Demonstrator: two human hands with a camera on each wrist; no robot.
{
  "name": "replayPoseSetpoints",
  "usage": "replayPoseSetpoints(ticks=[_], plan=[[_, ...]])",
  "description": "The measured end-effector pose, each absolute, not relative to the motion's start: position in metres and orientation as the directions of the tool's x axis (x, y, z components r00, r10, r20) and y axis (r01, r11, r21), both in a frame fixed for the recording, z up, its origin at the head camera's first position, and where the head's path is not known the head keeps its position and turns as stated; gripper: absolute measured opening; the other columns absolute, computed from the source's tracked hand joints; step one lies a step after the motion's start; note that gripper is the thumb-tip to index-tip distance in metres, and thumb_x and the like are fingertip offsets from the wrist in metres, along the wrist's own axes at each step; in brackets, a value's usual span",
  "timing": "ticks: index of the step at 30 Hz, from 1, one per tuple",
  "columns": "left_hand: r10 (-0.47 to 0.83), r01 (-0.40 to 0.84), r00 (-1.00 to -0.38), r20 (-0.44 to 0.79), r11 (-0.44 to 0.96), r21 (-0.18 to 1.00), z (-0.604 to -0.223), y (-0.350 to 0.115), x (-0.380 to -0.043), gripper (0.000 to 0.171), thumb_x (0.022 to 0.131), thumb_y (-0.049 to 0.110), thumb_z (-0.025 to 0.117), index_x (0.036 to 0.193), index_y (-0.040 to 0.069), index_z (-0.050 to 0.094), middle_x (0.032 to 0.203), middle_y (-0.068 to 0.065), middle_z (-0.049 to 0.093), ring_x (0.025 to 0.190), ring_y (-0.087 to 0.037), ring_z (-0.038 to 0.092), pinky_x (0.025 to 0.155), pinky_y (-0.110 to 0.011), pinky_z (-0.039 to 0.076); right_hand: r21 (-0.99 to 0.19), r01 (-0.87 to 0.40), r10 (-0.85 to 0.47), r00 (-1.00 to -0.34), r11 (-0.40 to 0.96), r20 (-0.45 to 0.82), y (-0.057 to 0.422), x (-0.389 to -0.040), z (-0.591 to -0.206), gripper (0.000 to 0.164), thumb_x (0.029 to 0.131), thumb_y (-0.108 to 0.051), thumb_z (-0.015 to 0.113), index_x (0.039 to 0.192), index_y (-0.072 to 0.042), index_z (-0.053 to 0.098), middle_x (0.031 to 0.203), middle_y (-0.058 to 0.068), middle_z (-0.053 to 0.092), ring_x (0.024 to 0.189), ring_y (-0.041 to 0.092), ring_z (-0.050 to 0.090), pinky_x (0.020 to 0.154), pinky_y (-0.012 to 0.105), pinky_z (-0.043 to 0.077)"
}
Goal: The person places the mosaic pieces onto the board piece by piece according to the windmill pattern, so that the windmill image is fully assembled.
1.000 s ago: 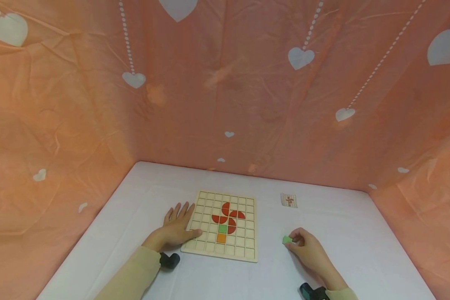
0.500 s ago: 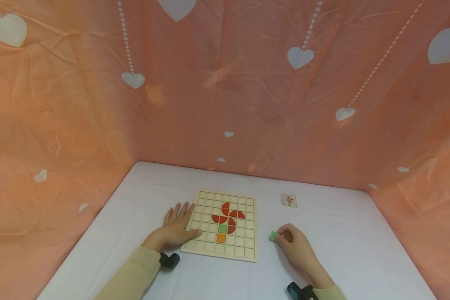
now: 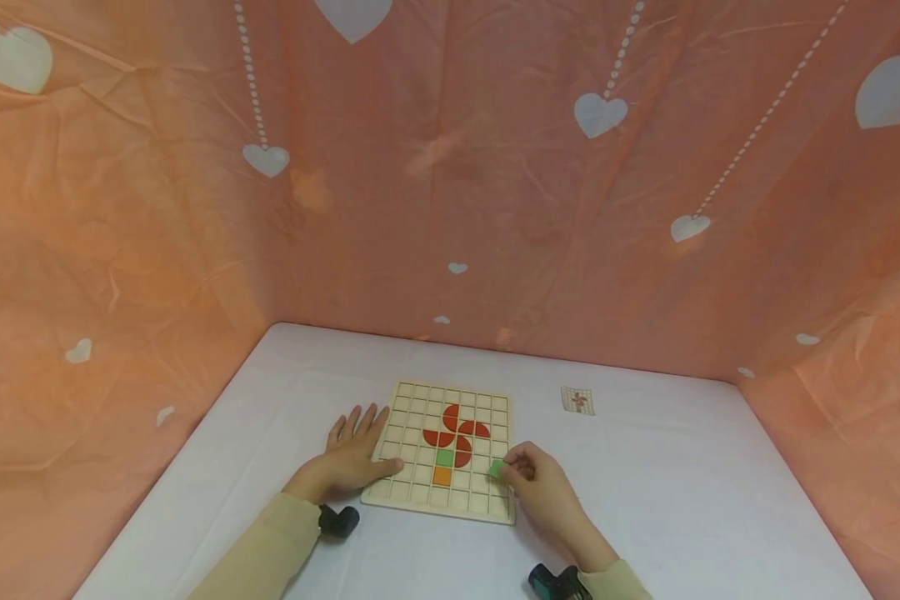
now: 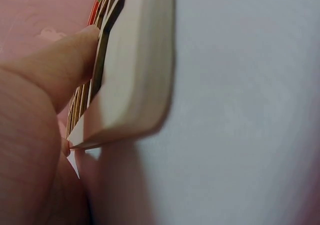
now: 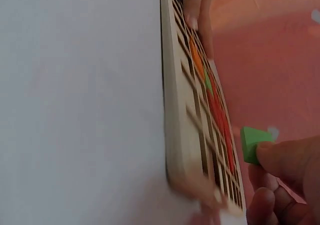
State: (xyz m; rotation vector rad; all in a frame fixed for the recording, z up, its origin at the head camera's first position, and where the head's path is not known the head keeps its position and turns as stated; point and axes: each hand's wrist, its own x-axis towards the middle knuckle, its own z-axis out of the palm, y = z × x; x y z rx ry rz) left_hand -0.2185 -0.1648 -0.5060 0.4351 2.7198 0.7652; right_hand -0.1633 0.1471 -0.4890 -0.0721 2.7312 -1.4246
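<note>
A light wooden grid board [image 3: 412, 493] lies on the white table. My left hand [image 3: 351, 457] rests at its left edge, fingers spread straight and thumb over the grid. Between thumb and fingers my right hand [image 3: 543, 492] pinches a green square tile [image 3: 497, 468], held above the board's right side; the right wrist view shows this green tile [image 5: 254, 142] above the board's surface. Red quarter-circle tiles [image 3: 462, 452] form a pinwheel in the grid's middle. Below them sit another green square tile [image 3: 445, 457] and an orange square tile [image 3: 442, 476].
Behind and right of the board lies a small printed card [image 3: 577, 401] with a red pinwheel on a grid. An orange cloth [image 3: 390, 208] with pale hearts hangs behind the table and along its sides. Both wrists wear black devices [image 3: 339, 522].
My right hand has carried the green tile leftward, from the bare table on the right to over the board's right columns. The left hand has stayed in place.
</note>
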Motion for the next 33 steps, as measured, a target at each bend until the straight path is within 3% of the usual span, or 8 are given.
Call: replayPoseSetpoints(ticks=[12, 33], plan=[[0.358, 0.216, -0.915, -0.184, 0.823, 0.526, -0.509, -0.164, -0.219, 0.096, 0.089, 0.057, 0.058, 0.155, 0.006, 0.011, 0.16, -0.02, 0.003, 0.145, -0.038, -0.01, 0.112, -0.054, -0.01, -0.794, -0.144, -0.238, -0.971, 0.591, -0.001, 0.1, -0.157, -0.497, 0.008, 0.093, -0.022, 0.066, 0.093, -0.019, 0.059, 0.082, -0.008, 0.058, 0.074, 0.011, 0.052, 0.064, 0.024, 0.044], [0.365, 0.221, -0.912, -0.188, 0.823, 0.523, -0.511, -0.168, -0.221, 0.097, 0.089, 0.06, 0.056, 0.156, 0.006, 0.009, 0.16, -0.02, 0.002, 0.145, -0.038, -0.012, 0.112, -0.054, -0.011, -0.699, -0.205, -0.248, -0.968, 0.686, 0.04, 0.075, -0.154, -0.503, 0.008, 0.088, -0.019, 0.071, 0.09, -0.018, 0.063, 0.078, -0.012, 0.056, 0.068, 0.006, 0.05, 0.06, 0.023, 0.044]])
